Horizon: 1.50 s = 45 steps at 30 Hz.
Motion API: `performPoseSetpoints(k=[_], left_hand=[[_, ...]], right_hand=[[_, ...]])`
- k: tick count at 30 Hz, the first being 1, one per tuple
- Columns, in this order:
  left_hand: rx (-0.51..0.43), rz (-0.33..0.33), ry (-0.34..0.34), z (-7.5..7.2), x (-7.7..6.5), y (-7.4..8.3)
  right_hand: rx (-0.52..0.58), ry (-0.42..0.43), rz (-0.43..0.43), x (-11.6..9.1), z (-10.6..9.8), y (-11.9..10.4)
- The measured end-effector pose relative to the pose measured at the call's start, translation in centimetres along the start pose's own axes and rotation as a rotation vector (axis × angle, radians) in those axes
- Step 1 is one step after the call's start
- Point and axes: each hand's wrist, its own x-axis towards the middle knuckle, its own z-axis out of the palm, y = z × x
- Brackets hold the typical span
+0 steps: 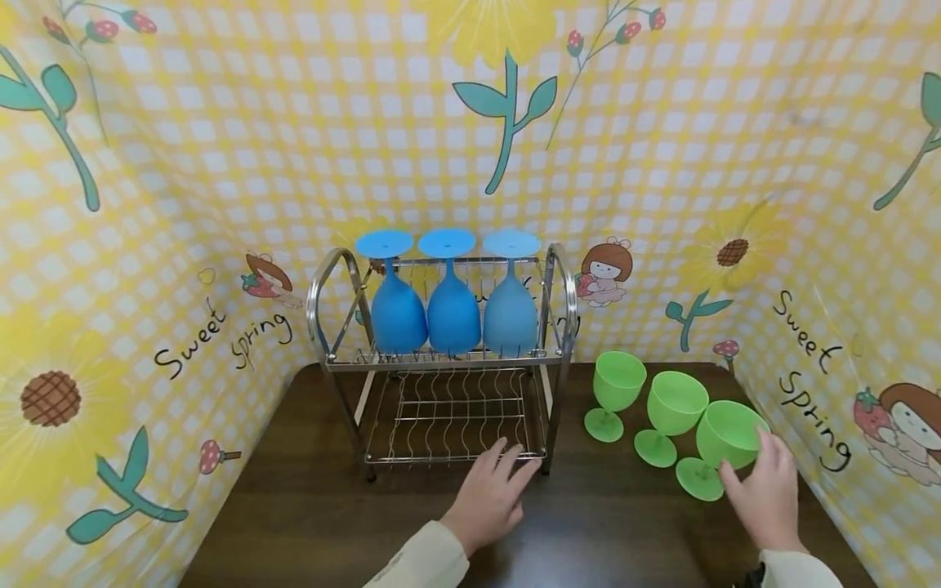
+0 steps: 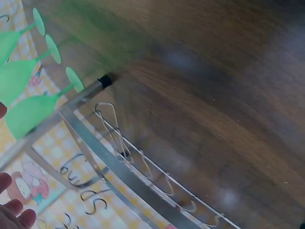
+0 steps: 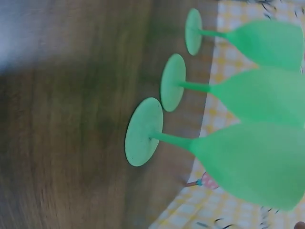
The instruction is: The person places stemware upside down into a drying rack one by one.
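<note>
Three green plastic goblets stand upright in a slanted row on the right. My right hand is at the nearest goblet, with thumb and fingers spread about its bowl; whether they touch it cannot be told. In the right wrist view a fingertip shows below that goblet's bowl. My left hand, fingers extended and holding nothing, is by the front right of a two-tier metal dish rack. Three blue goblets hang or rest upside down on the rack's upper tier, bases up.
The rack's lower tier of wavy wires holds nothing visible. A dark wood table lies under everything. Yellow checked cloth with printed flowers walls in the back and both sides. The middle goblet and far goblet stand close together.
</note>
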Motion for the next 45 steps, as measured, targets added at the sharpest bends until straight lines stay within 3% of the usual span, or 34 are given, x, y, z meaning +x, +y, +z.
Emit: performPoseSetpoints(k=[5,7,9,15,19,24,29,39,45], left_hand=[[0.016,0.063,-0.044,0.0,1.6,0.9],[0.014,0.061,-0.034,0.3,2.0,1.4],[0.001,0.055,-0.021,0.6,2.2,1.8],[-0.005,0.061,-0.015,1.0,2.8,2.6],[-0.02,0.062,-0.021,0.8,3.0,2.8],[-0.037,0.094,-0.027,0.7,2.6,3.0],[-0.033,0.074,-0.034,0.8,2.2,3.0],[-0.069,0.067,-0.013,0.7,2.4,3.2],[-0.083,0.046,-0.022,-0.1,2.7,3.0]], right_hand=[[0.201,-0.077,0.385,2.0,-0.7,1.1],[0.261,-0.128,0.471,2.6,-0.7,1.8],[0.302,-0.18,0.503,3.0,-0.7,2.3],[0.39,-0.285,0.492,3.5,0.1,3.0],[0.417,-0.293,0.526,3.5,0.7,3.0],[0.349,-0.226,0.547,3.0,1.2,3.0],[0.315,-0.205,0.55,2.4,1.3,2.8],[0.297,-0.058,0.407,2.5,-0.1,1.7],[0.296,-0.049,0.341,1.0,0.1,-0.3]])
